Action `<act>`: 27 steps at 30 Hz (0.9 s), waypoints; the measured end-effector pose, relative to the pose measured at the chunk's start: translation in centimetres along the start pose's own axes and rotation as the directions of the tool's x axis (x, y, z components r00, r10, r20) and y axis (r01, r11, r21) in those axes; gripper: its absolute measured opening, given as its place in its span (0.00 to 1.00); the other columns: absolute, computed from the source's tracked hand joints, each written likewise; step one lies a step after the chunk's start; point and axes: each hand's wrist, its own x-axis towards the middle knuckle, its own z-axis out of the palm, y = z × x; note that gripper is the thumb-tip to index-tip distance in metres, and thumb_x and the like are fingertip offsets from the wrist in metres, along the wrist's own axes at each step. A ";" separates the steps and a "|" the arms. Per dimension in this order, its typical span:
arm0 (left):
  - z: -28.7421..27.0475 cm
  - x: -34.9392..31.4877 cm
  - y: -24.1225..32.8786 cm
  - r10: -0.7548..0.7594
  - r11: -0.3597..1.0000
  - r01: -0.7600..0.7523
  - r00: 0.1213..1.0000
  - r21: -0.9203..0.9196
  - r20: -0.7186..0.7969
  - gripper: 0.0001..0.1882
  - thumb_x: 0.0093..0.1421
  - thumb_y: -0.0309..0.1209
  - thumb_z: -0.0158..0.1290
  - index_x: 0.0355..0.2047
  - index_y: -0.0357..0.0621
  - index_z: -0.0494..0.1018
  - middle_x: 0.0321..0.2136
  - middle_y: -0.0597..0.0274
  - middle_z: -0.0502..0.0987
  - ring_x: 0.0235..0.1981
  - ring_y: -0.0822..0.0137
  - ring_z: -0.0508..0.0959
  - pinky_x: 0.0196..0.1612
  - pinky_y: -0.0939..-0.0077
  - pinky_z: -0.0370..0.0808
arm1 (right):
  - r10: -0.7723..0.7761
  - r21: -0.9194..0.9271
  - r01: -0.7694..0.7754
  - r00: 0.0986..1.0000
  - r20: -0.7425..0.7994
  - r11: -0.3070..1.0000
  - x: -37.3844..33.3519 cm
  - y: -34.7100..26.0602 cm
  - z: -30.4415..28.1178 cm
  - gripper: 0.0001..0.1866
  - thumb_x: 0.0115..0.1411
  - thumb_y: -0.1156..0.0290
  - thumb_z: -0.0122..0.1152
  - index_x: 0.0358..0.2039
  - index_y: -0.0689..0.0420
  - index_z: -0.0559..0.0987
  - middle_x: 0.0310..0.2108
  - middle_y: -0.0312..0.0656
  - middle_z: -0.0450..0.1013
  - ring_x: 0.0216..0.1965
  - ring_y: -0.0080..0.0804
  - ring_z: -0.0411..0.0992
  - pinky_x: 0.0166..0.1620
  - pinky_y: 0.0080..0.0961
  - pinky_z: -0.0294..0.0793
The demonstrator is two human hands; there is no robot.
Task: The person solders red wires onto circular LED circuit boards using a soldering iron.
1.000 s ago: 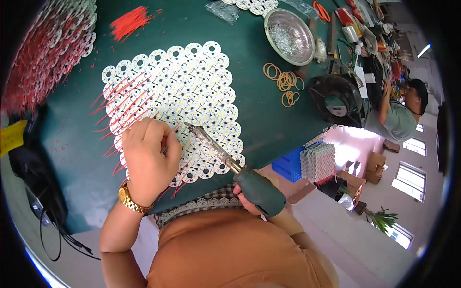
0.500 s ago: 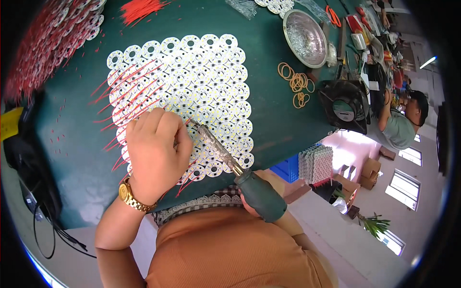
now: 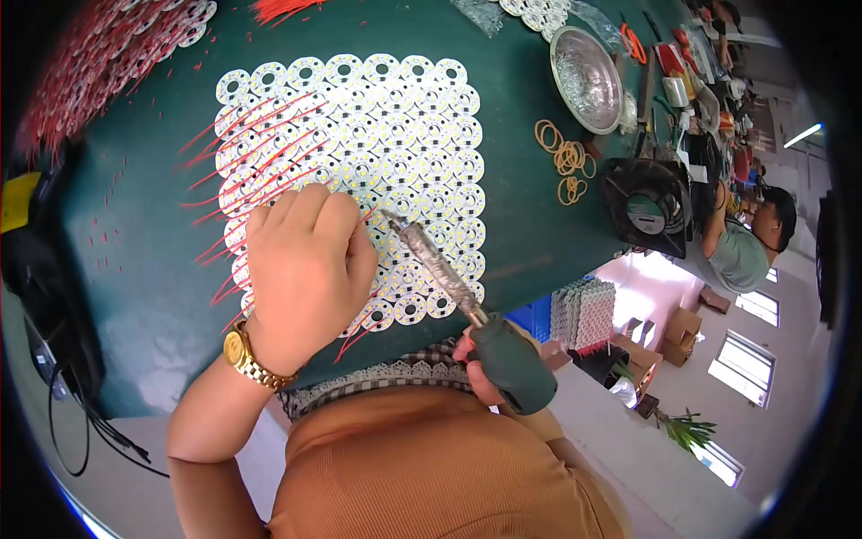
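A square sheet of round white LED boards (image 3: pixel 435 166) lies on the green table. Thin red wires (image 3: pixel 260 135) run across its left part and stick out past the left edge. My left hand (image 3: pixel 310 265), with a gold watch (image 3: pixel 237 349) at the wrist, rests over the sheet's lower left. Its fingers are closed in a pinch on a red wire, whose end shows beside the fingertips. In my right hand (image 3: pixel 482 377) is a soldering iron (image 3: pixel 440 269) with a green handle. Its tip is just right of that wire end, over the boards; contact is unclear.
Wired boards (image 3: pixel 108 72) are heaped at the far left, near loose red wires (image 3: pixel 283 7). To the right are a metal bowl (image 3: pixel 585 81), rubber bands (image 3: pixel 567 160) and a black fan (image 3: pixel 645 207). Another person (image 3: pixel 741 238) sits beyond. A black bag (image 3: pixel 54 278) hangs at the left.
The whole view has shifted slightly. The iron's tip has moved a little right, away from my left fingertips, and more of my right fingers shows. My left hand keeps its pinch.
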 end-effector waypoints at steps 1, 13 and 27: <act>-0.1 0.0 0.0 0.006 1.000 -0.006 1.000 0.000 0.006 0.09 0.46 0.22 0.56 0.22 0.44 0.66 0.20 0.60 0.65 0.22 0.58 0.67 0.28 0.64 0.58 | -0.013 0.302 0.038 0.996 -0.084 0.953 -0.3 0.1 0.2 0.11 0.65 0.63 0.49 0.31 0.56 0.74 0.30 0.40 0.74 0.34 0.24 0.70 0.38 0.23 0.70; -1.1 0.1 -0.7 -0.172 0.969 0.172 0.985 -0.180 0.012 0.07 0.45 0.18 0.56 0.22 0.41 0.69 0.20 0.58 0.70 0.19 0.58 0.72 0.22 0.66 0.67 | -0.367 0.041 0.409 0.856 -0.363 0.912 -0.3 0.7 2.0 0.17 0.57 0.74 0.55 0.48 0.60 0.73 0.29 0.41 0.74 0.30 0.27 0.71 0.32 0.25 0.70; -1.0 0.2 -1.0 -0.085 0.991 0.087 0.996 -0.104 0.023 0.08 0.45 0.19 0.57 0.21 0.43 0.69 0.19 0.59 0.70 0.20 0.58 0.72 0.23 0.66 0.67 | -0.419 -0.115 0.405 0.838 -0.350 0.907 0.8 -0.9 0.8 0.17 0.47 0.71 0.64 0.40 0.56 0.79 0.30 0.39 0.75 0.29 0.32 0.74 0.31 0.27 0.73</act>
